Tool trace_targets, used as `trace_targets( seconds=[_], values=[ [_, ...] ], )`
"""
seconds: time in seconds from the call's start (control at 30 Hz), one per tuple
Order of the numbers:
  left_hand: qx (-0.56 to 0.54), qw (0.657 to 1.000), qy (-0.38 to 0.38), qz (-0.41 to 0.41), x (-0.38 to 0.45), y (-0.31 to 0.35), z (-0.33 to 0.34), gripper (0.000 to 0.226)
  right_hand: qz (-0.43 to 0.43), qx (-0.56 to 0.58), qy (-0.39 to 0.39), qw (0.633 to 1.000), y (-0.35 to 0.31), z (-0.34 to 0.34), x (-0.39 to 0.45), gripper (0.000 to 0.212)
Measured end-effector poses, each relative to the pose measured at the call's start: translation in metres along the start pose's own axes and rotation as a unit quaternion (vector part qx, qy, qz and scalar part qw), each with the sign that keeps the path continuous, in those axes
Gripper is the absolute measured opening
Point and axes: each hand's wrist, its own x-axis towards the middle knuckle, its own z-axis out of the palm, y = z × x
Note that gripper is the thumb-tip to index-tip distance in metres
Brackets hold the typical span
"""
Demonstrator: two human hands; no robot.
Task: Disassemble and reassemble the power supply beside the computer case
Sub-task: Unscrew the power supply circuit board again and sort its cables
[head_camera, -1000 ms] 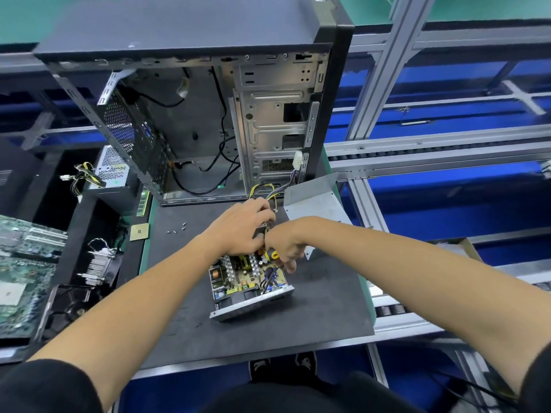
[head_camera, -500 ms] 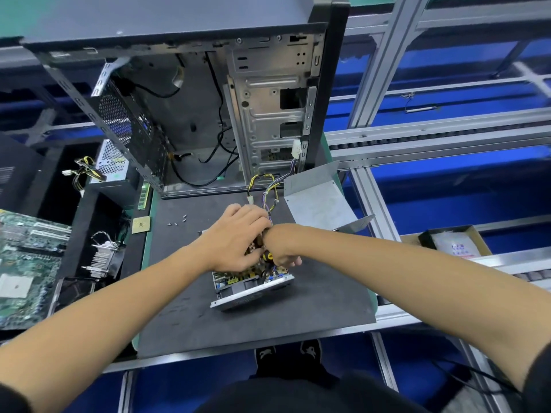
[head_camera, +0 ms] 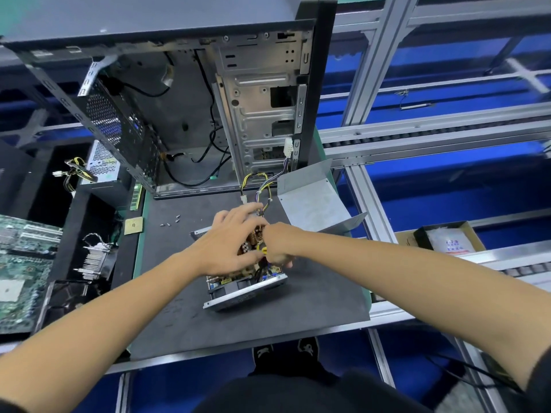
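The opened grey metal power supply box (head_camera: 247, 289), its circuit board bared, lies on the dark grey mat of the table (head_camera: 313, 311) just near of the tall black computer case with its side panel off (head_camera: 185, 93). Its bent grey sheet-metal cover (head_camera: 310, 201) is already off and rests on the mat to the far right, and several small silver screws (head_camera: 171, 222) lie loose to the far left, so the outer shell stage of the disassembly looks done. The bundle of yellow, black and purple wires (head_camera: 262, 186) runs from the box toward the case. Both hands are over the board: the left hand (head_camera: 229, 248) rests on the components with fingers spread fairly straight, steadying them, while the right hand (head_camera: 277, 245) is curled round what appears to be a yellow-and-black screwdriver handle (head_camera: 264, 249), though little of it shows past the fingers. By my reading the board is either being freed from its tray or fastened back; which one cannot be told. Either way the cover and screws remain to go back on before the reassembly is finished.
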Motion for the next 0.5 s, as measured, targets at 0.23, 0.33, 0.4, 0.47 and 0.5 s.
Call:
trace_targets(
  seconds=[0.23,0.33,0.4,0.47,0.5],
  values=[
    [0.077,0.997,0.030,-0.009,0.003,-0.015,-0.005,0.036,0.018,0.126,0.040,0.991,0.005,0.006,0.003,0.014],
    [0.093,0.995,0.028,-0.002,0.003,-0.014,-0.004,0.037,0.029,0.150,0.056,0.987,0.004,0.009,0.004,0.010],
    [0.084,0.996,0.027,-0.002,0.003,-0.013,-0.004,0.038,0.038,0.166,0.058,0.984,0.003,0.009,0.004,0.013],
    [0.076,0.997,0.022,-0.003,0.003,-0.013,-0.005,0.038,0.047,0.187,0.055,0.980,0.003,0.010,0.005,0.017],
    [0.070,0.997,0.019,-0.006,0.003,-0.012,-0.006,0.038,0.051,0.197,0.052,0.978,0.002,0.011,0.005,0.019]
  ],
)
